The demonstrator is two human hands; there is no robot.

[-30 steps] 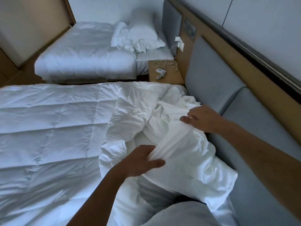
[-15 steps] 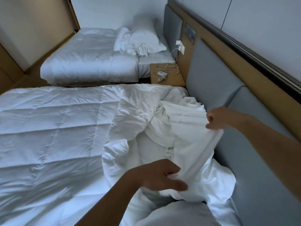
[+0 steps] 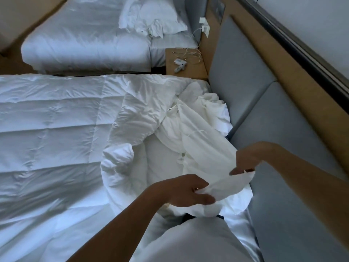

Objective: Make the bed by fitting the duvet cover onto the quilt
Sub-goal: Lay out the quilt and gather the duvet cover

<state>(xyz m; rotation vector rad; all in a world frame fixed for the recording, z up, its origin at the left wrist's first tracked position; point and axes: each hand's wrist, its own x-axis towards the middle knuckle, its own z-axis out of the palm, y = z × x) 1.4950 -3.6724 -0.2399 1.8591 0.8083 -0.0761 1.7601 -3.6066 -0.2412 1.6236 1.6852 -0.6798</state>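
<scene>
Duvet cover (image 3: 204, 148) bunched at the head of the bed, atop quilt (image 3: 56, 129). Edge now drawn taut lower than a second ago, left hand (image 3: 186, 190) and right hand (image 3: 243, 163) both pinching it. Opening probably being located; fitting not begun.

White quilt (image 3: 56, 129) spread flat over the bed, crumpled white duvet cover (image 3: 200, 146) bunched near the headboard end
</scene>
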